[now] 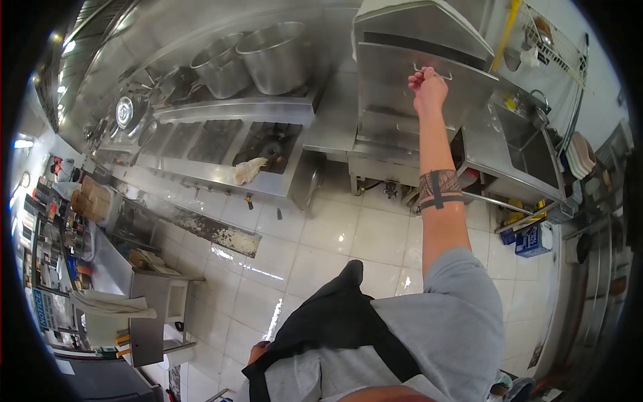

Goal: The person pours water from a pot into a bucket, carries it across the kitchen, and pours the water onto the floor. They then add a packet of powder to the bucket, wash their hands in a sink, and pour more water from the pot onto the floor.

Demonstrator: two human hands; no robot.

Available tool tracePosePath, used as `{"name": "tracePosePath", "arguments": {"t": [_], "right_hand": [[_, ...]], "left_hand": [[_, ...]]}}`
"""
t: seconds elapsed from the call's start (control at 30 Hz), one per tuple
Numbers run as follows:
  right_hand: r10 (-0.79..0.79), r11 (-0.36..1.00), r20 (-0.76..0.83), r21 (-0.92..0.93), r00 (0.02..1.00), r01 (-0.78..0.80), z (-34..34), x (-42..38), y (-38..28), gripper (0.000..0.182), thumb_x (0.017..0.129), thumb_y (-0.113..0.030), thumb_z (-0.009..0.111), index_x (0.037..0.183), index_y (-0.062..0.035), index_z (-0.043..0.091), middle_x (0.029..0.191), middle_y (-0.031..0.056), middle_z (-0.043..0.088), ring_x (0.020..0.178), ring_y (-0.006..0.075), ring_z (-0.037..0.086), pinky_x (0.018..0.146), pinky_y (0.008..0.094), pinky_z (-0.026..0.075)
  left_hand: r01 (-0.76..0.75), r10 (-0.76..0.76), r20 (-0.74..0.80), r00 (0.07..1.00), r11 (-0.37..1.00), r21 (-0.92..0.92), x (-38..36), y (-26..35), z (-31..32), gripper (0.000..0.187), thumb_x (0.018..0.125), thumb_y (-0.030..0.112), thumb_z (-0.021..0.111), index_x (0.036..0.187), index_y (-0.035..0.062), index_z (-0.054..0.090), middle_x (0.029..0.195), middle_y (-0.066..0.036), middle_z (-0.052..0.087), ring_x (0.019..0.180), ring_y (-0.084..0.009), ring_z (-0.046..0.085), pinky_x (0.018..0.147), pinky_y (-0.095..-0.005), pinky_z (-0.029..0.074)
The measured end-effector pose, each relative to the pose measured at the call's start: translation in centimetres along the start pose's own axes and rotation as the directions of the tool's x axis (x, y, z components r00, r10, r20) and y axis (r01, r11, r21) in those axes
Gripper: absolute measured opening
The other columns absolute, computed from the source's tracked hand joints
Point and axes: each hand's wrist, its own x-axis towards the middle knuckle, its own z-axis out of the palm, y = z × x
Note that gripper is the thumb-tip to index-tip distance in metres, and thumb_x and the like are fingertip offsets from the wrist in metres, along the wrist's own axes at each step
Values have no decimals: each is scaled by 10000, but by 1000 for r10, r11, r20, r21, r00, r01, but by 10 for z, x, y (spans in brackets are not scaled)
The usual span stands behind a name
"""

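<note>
My right hand (429, 88) is stretched out ahead, its fingers curled at a thin metal handle (442, 75). That handle is fixed to the upright front panel (392, 84) of a large stainless steel hooded unit, and my fingers appear to be closed around it. Low at my left side, part of my left hand (258, 352) shows beside the black apron (315, 311); its fingers are mostly hidden.
Two big steel pots (274, 60) stand on a shelf behind the stove (268, 144). A pale cloth (249, 171) lies on the stove's front edge. A sink (532, 147) is at right. White tiles (328, 231) cover the floor, with a drain channel (231, 238) at left.
</note>
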Motion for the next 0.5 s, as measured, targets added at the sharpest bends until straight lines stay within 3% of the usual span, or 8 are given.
{"name": "tracePosePath", "arguments": {"t": [0.1, 0.17, 0.23, 0.3, 0.4, 0.43, 0.47, 0.5], "right_hand": [[48, 994, 80, 95, 996, -55, -1, 36, 7, 212, 1006, -196, 481, 954, 0, 545, 745, 94, 591, 616, 221, 627, 511, 317, 513], [83, 995, 103, 40, 991, -88, 1, 73, 15, 233, 1006, -216, 484, 962, 3, 549, 749, 97, 595, 621, 224, 632, 518, 317, 521], [118, 993, 139, -16, 983, -117, 3, 92, 11, 254, 1006, -236, 487, 970, 6, 554, 752, 100, 599, 626, 226, 637, 526, 317, 529], [181, 926, 129, -355, 975, -125, 7, 98, 6, 314, 1008, -305, 498, 963, -9, 593, 792, 96, 612, 710, 229, 643, 605, 331, 540], [209, 967, 151, -180, 966, -181, 3, 81, 12, 423, 990, -409, 518, 906, -5, 614, 734, 60, 595, 630, 178, 585, 636, 328, 550], [166, 950, 178, -293, 970, -109, -7, 75, 27, 438, 972, -451, 539, 872, -32, 617, 721, 41, 580, 600, 143, 542, 623, 292, 529], [202, 839, 193, -540, 960, -68, -12, 49, 35, 447, 950, -489, 562, 803, -69, 606, 655, 19, 545, 538, 118, 509, 514, 261, 468], [265, 799, 278, -599, 923, -49, -21, 24, 57, 470, 940, -505, 570, 694, -104, 566, 573, -6, 496, 456, 102, 455, 410, 256, 367]], "left_hand": [[15, -15, 28, 1000, 1000, -22, -9, 9, -9, 327, 905, 246, 605, 1102, -3, 682, 943, -161, 722, 873, -230, 693, 769, -337, 526], [3, -2, 37, 999, 999, -35, -16, 12, -10, 325, 907, 243, 608, 1107, -3, 679, 928, -153, 723, 855, -221, 691, 752, -338, 527], [124, -120, 35, 992, 980, -156, -13, -5, -12, 326, 905, 240, 614, 1109, -7, 673, 880, -141, 717, 808, -198, 684, 709, -330, 523], [125, -127, 6, 992, 968, -217, 2, -46, -5, 325, 905, 278, 598, 1076, 15, 685, 844, -133, 710, 771, -192, 679, 689, -336, 524], [-67, 62, 37, 997, 985, 158, -13, -102, 13, 359, 910, 366, 561, 1054, 66, 695, 872, -137, 712, 799, -265, 686, 743, -390, 531], [-155, 160, 2, 987, 954, 258, -19, -111, 16, 368, 911, 391, 549, 1049, 84, 698, 881, -133, 713, 820, -290, 686, 765, -408, 529], [-128, 127, 16, 992, 977, 170, -27, -124, 21, 374, 911, 399, 554, 1072, 92, 696, 962, -147, 709, 922, -327, 669, 833, -425, 516], [102, -101, -22, 995, 994, 33, -26, -136, 34, 387, 910, 410, 555, 1086, 97, 697, 1048, -164, 691, 1011, -345, 640, 894, -436, 497]]}}
